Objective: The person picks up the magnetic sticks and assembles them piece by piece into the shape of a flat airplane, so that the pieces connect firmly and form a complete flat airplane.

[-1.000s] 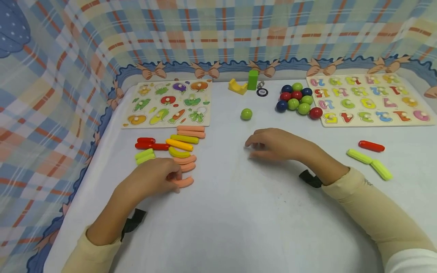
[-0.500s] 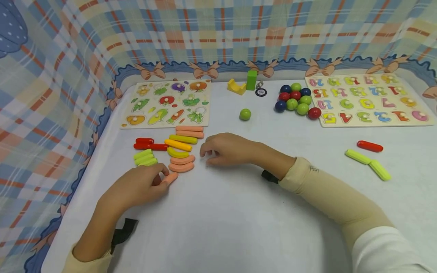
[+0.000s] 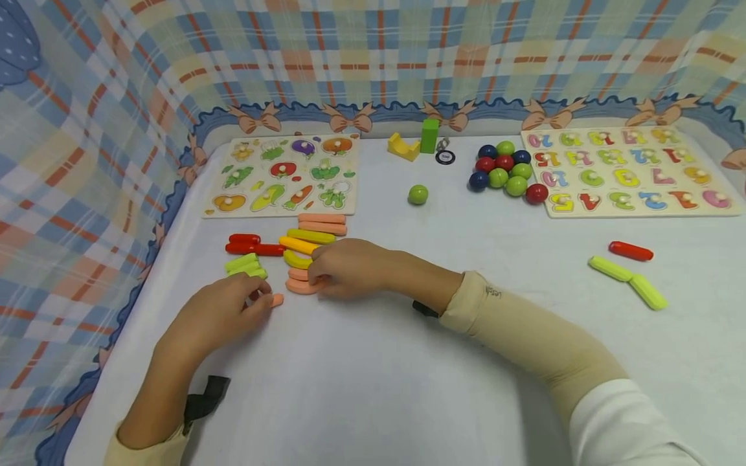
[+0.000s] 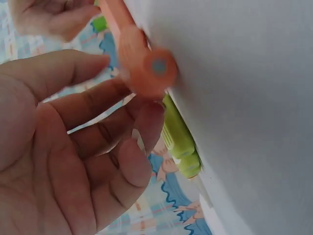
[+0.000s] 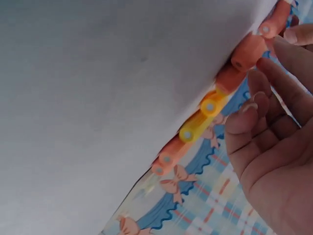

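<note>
On the left part of the desk (image 3: 373, 382), a short orange rod (image 3: 277, 299) is pinched between the thumb and bent fingers of the left hand (image 3: 212, 317); one end is left sticking out, and in the left wrist view the rod is blurred, with a pale disc seen in its end. Just beyond this hand, ribbed light green sticks (image 3: 245, 266) are laid side by side, with red sticks (image 3: 256, 248) placed behind them. The right ends of two curved orange rods (image 3: 300, 285) are covered by the right hand (image 3: 352, 268); its fingers are curved at them, but whether a rod is grasped cannot be told. Past these, a yellow banana piece (image 3: 296, 259), an orange-yellow stick (image 3: 297, 244), an olive-yellow stick (image 3: 311, 236) and two straight orange rods (image 3: 322, 224) are lined up. Farther back, a vegetable puzzle board (image 3: 262, 171) and a number puzzle board (image 3: 609, 186) are set apart, and coloured balls (image 3: 498, 178) are gathered beside the latter. One green ball (image 3: 418, 194) is left alone between the boards.
</note>
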Available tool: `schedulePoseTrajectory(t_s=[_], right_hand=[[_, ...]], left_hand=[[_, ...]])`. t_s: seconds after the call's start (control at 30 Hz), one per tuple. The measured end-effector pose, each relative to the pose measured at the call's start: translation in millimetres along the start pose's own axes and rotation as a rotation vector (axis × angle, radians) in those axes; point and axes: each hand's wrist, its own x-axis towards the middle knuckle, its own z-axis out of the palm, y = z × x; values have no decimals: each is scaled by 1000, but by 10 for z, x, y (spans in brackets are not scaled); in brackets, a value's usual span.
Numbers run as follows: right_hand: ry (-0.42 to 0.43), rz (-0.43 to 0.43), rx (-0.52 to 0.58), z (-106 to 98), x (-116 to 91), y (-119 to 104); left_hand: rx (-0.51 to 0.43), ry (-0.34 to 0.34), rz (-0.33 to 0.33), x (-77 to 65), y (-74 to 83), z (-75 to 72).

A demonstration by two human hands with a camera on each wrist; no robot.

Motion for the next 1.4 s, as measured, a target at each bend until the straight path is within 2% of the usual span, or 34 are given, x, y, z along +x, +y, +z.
schedulePoseTrajectory(t_s=[0.13, 0.3, 0.43, 0.6, 0.8, 1.03, 1.2, 1.3, 1.4], right_hand=[[-40, 71, -46, 33, 86, -93], [-88, 126, -78, 106, 93, -186], [-92, 144, -96, 112, 1, -183], [-63, 181, -15, 76, -203, -109], [-68, 193, 191, 22, -499, 113], [-104, 114, 497, -52, -700, 416], [-129, 71, 721, -84, -754, 492], [-152, 79, 803, -81, -770, 505], [-138, 100, 838, -65, -790, 533]], left_hand=[[12, -1, 3, 8, 22, 16], [-7, -40, 7, 27, 70, 37], [-35, -64, 16, 40, 112, 52], [-54, -29, 77, 108, 164, 66], [-140, 30, 154, 276, 276, 117], [-198, 75, 176, 432, 436, 135], [-227, 53, 217, 490, 524, 109], [-248, 39, 231, 517, 561, 107], [-265, 35, 219, 541, 589, 112]])
